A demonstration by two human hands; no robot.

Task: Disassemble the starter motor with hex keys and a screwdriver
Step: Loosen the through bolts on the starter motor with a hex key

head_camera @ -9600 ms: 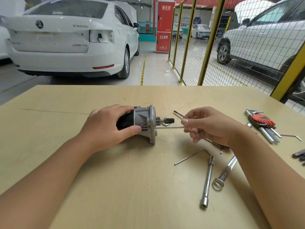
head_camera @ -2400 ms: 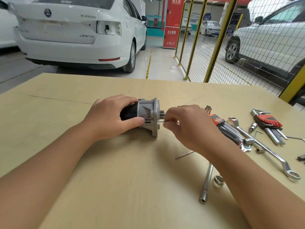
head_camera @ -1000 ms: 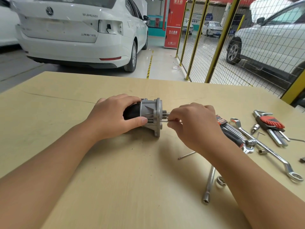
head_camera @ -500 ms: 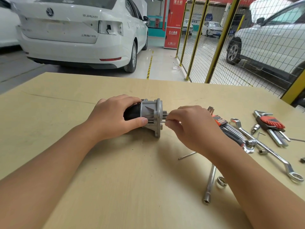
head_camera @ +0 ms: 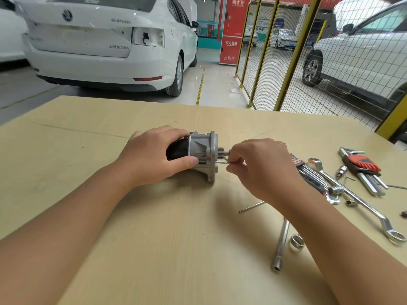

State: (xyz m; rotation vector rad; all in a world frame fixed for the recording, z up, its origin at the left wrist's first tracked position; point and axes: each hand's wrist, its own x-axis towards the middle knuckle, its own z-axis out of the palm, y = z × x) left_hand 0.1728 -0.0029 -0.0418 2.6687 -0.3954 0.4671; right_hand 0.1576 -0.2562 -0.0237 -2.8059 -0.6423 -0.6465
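The starter motor [head_camera: 203,154] lies on its side on the wooden table [head_camera: 66,150], black body to the left, grey flanged housing to the right. My left hand [head_camera: 152,156] grips the black body, thumb at the housing's edge. My right hand [head_camera: 259,166] pinches a thin hex key [head_camera: 222,162] whose shaft runs level into the flange just below the pinion shaft [head_camera: 223,151]. Most of the key is hidden inside my fingers.
Right of the motor lie a hex key set in a black and red holder [head_camera: 308,175], a second set with a red holder [head_camera: 363,167], a double ring spanner [head_camera: 356,199], a long socket bar [head_camera: 280,245], a loose hex key [head_camera: 251,206] and small sockets.
9.6 s ago my right hand held the key farther from the motor; it has closed in on the flange. Over the last second both hands have barely moved.
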